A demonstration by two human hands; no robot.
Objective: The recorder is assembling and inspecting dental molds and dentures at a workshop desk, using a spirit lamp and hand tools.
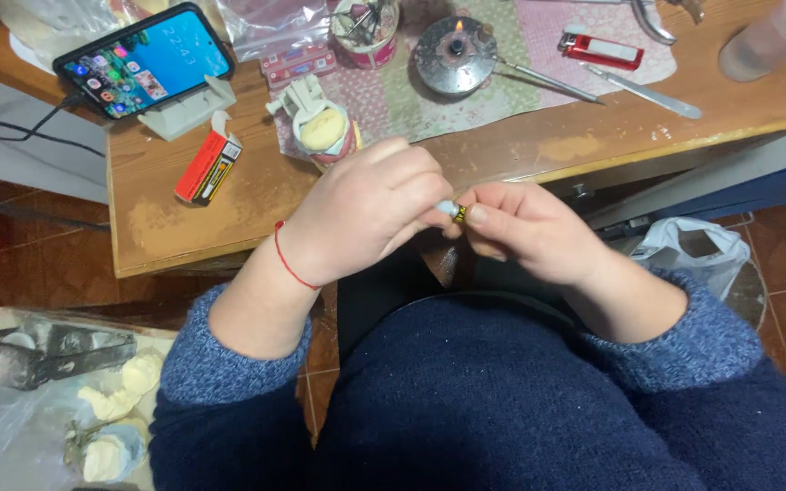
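At the centre of the frame we hold a small white cylindrical piece with a dark-and-yellow band between both hands, just below the near edge of the worn wooden workbench. Our left hand, with a thin red string bracelet at the wrist, is curled closed, its fingertips pinching the pale end. Our right hand is also closed, thumb and forefinger pinching the banded end.

To do this well, we judge that both pinches should stay light and close to the tips, so the piece can be turned or worked without slipping, and that we should keep it over the lap rather than over the tiled floor, where a dropped part would be hard to find. The small round metal burner with a lit flame at the upper centre sits well away from our sleeves, which seems right to us.

Much is concealed. Our fingers cover most of the small piece, so we cannot tell its full shape or material, nor whether it is one part or two being joined. The cream-coloured dental cast on its pink base is partly hidden behind the left knuckles. A red lighter lies at the upper right, and the smartphone on its white stand sits at the upper left.
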